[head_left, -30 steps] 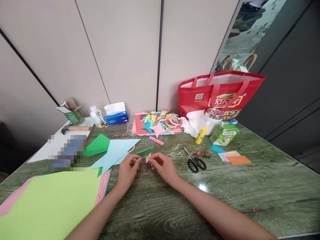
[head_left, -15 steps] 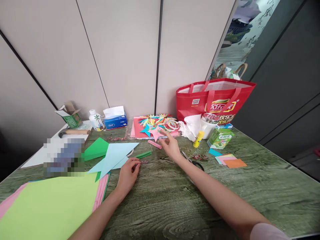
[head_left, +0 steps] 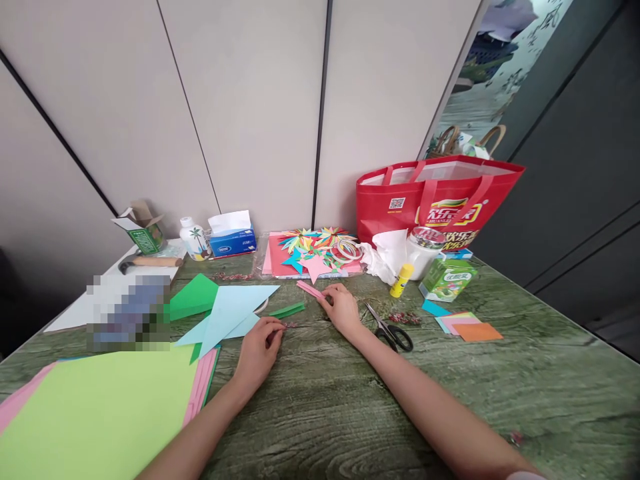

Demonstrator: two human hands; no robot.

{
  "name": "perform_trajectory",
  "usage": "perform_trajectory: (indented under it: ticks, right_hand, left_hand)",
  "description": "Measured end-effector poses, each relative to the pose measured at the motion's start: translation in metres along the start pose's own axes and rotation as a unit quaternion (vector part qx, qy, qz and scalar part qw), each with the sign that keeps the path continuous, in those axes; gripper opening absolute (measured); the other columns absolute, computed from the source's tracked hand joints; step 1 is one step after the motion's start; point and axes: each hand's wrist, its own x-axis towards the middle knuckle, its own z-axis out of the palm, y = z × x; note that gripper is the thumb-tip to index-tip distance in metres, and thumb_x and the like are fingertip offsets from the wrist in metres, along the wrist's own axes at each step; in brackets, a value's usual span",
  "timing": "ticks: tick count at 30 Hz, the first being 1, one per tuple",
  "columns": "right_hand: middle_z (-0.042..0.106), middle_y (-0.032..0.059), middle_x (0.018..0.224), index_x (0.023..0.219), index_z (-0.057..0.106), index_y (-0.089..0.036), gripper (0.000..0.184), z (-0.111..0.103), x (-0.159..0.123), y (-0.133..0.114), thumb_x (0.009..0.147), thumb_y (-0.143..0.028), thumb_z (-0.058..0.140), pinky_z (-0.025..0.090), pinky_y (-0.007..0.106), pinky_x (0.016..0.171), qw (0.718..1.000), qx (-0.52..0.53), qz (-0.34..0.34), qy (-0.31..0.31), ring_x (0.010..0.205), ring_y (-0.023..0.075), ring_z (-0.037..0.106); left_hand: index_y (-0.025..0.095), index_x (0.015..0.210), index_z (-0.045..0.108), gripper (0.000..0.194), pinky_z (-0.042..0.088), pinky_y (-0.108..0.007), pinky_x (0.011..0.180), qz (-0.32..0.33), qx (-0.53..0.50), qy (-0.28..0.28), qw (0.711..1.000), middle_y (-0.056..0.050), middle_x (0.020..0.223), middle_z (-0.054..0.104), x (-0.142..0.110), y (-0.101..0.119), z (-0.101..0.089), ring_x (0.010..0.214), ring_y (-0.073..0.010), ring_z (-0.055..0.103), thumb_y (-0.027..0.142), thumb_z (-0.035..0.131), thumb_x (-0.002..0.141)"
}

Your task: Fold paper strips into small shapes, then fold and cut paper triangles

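My right hand (head_left: 341, 310) has its fingers closed on the near end of a narrow folded pink paper strip (head_left: 309, 289) at the middle of the table. On the left, my left hand (head_left: 259, 345) rests on the table in a pinch, with a thin reddish sprig (head_left: 290, 325) showing at its fingertips. A folded green paper strip (head_left: 287, 309) lies just beyond it. Large light-blue folded paper (head_left: 237, 307) sits left of that. Farther back, a pink paper star (head_left: 315, 267) lies by a blue star and multicoloured paper stars. Black-handled scissors (head_left: 393, 330) lie right of my right wrist.
A yellow glue stick (head_left: 401, 281), white jar (head_left: 423, 257), green drink carton (head_left: 449, 279) and red bag (head_left: 390, 217) stand at the back right. Small coloured sheets (head_left: 477, 331) lie right. Large green-yellow paper (head_left: 100, 407) covers the near left; a hammer (head_left: 150, 262) lies behind.
My right hand has drawn back from the pink star toward me and now grips the pink paper strip. The scissors show fully. My left hand stays in nearly the same place.
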Motion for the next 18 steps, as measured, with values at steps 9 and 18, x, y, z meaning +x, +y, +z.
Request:
perform_trajectory:
  ticks: [9, 18]
  right_hand:
    - [0.064, 0.0081, 0.078, 0.07, 0.065, -0.016, 0.015, -0.007, 0.0, -0.001, 0.077, -0.023, 0.053, 0.042, 0.029, 0.067, 0.997, 0.08, 0.002, 0.014, 0.07, 0.0182, 0.057]
    - [0.066, 0.0039, 0.061, 0.072, 0.055, -0.015, 0.028, -0.011, -0.045, -0.053, 0.078, -0.042, 0.049, 0.048, 0.023, 0.044, 0.915, 0.37, 0.102, -0.126, 0.049, 0.0139, 0.062]
  left_hand:
    - [0.018, 0.077, 0.066, 0.019, 0.045, -0.027, 0.058, -0.014, -0.016, 0.002, 1.0, -0.004, 0.077, 0.067, 0.0, 0.0, -0.001, 0.064, -0.0162, 0.058, 0.024, 0.048, 0.078]
    - [0.015, 0.091, 0.062, 0.031, 0.037, -0.022, 0.04, -0.149, -0.205, -0.035, 0.967, 0.001, 0.056, 0.062, -0.001, 0.014, 0.0, 0.04, -0.0117, 0.049, 0.04, 0.055, 0.075]
